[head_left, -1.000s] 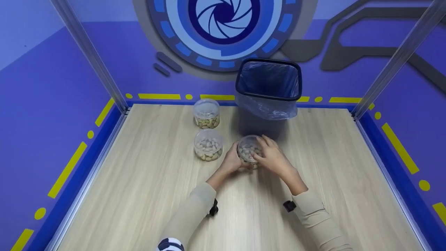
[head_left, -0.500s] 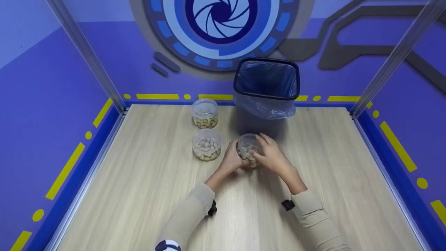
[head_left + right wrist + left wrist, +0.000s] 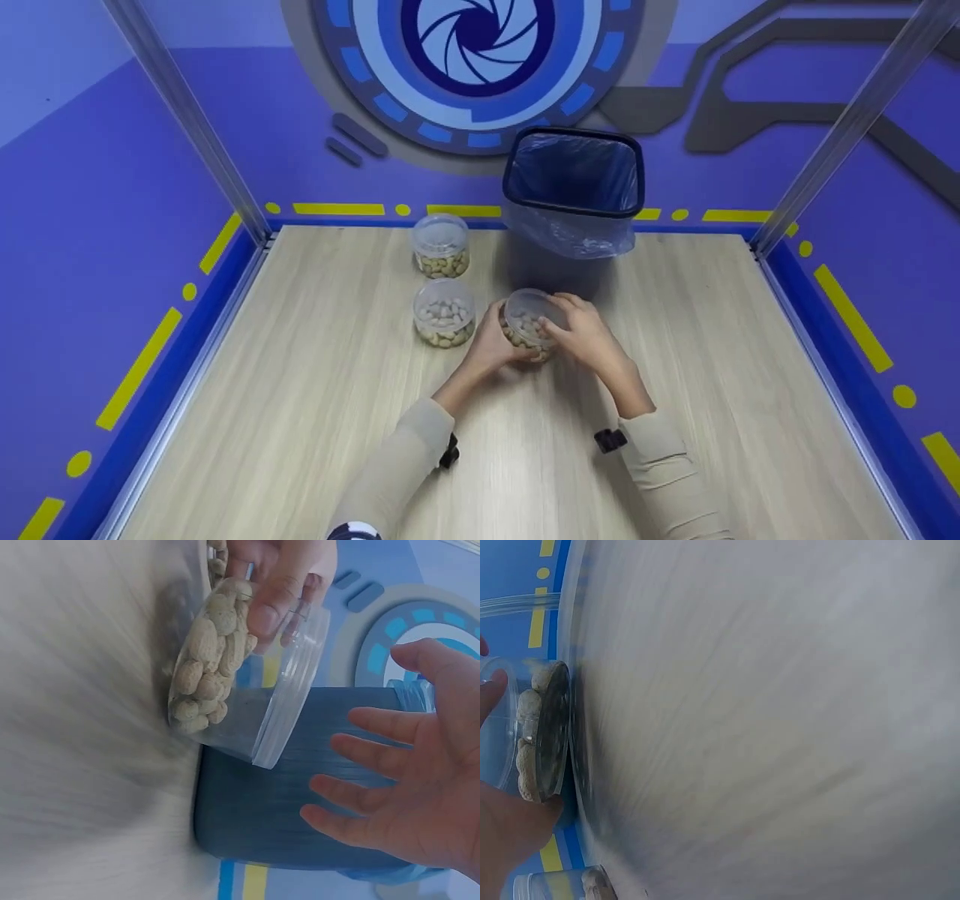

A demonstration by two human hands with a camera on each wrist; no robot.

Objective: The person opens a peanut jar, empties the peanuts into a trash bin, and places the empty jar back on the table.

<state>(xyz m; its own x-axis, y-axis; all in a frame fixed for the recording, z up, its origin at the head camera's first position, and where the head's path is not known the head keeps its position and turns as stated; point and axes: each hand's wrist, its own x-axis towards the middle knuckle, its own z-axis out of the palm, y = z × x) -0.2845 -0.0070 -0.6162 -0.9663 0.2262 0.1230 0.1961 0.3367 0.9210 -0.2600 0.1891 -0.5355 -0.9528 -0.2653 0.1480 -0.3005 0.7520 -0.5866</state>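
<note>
- The clear plastic jar [image 3: 523,321] sits just below and right of the centre of the head frame, tilted, its base at or close to the bench [image 3: 300,405].
- Unshelled peanuts [image 3: 206,667] lie in its lower part.
- The left hand [image 3: 491,341] grips this jar from its left side, the thumb pressed on the wall.
- The right hand [image 3: 420,765] has its fingers spread beside the jar's upper end; the right wrist view shows a gap between them.
- Left of the left hand, a nearer jar of nuts [image 3: 444,313] stands upright on the bench.
- Just above it in the frame stands a farther jar of nuts [image 3: 441,246].
- Behind the gripped jar, right of upper centre, is a dark bin [image 3: 555,266] with a clear plastic liner [image 3: 577,234] folded over its rim.
- Beige sleeves [image 3: 397,457] enter from the bottom edge.
- A blue-purple printed wall [image 3: 240,127] fills the top.
</note>
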